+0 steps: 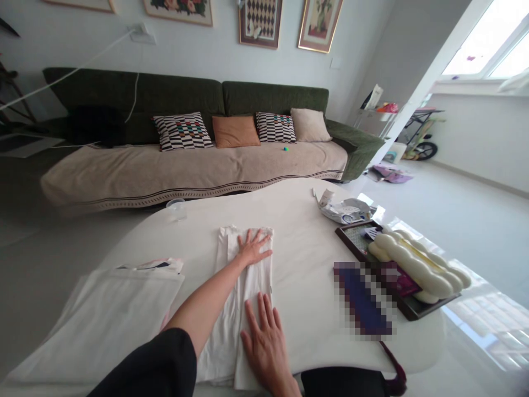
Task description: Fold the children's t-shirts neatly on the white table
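Note:
A folded white garment point(226, 309) lies lengthwise on the white table, in long overlapping layers that look like trouser legs. On its far end rests my left hand point(251, 248), palm down with fingers spread. My right hand point(266, 342) lies flat nearer to me, along the garment's right edge, its fingers stretched forward. Neither hand grips anything. Left of the garment, a large whitish, translucent sheet or bag point(119, 309) spreads over the table's edge, with something printed showing at its top.
The white table point(301, 220) has a rounded edge. On it are a clear cup point(177, 209), a crumpled packet point(347, 210), a dark tray point(355, 242) with a cream puffy tissue case point(421, 264), and a blurred-out purple item point(363, 298). Behind stands a green sofa point(273, 95).

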Demonstrator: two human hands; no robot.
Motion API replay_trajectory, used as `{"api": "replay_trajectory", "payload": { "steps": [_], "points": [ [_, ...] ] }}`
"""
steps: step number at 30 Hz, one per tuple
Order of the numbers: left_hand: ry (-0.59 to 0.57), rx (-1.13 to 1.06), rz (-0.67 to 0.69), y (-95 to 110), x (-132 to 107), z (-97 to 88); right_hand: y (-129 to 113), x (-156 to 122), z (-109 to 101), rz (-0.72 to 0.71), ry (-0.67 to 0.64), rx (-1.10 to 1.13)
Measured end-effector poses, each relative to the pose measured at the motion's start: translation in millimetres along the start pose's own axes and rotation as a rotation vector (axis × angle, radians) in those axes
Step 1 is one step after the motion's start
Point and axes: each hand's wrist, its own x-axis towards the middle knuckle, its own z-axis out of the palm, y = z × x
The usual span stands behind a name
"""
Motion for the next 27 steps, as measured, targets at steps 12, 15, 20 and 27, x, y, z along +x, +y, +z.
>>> {"api": "replay_trajectory", "payload": {
  "steps": [12, 15, 20, 27],
  "points": [
    [-0.116, -0.036, -0.002, 12.0, 0.8, -32.9, -2.1, 4.4, -5.5, 0.021, -0.098, 0.024],
    [0.031, -0.026, 0.077, 19.4, -43.8, -43.0, -2.4, 4.3, -5.0, 0.025, -0.091, 0.010],
    [0.180, 0.020, 0.208, 7.6, -181.0, -19.9, -2.5, 4.2, -1.5, 0.017, -0.074, -0.030],
    [-0.029, 0.113, 0.163, -14.4, -299.7, 18.5, -3.2, 2.7, -7.2, 0.009, -0.151, -0.066]
  ]
}}
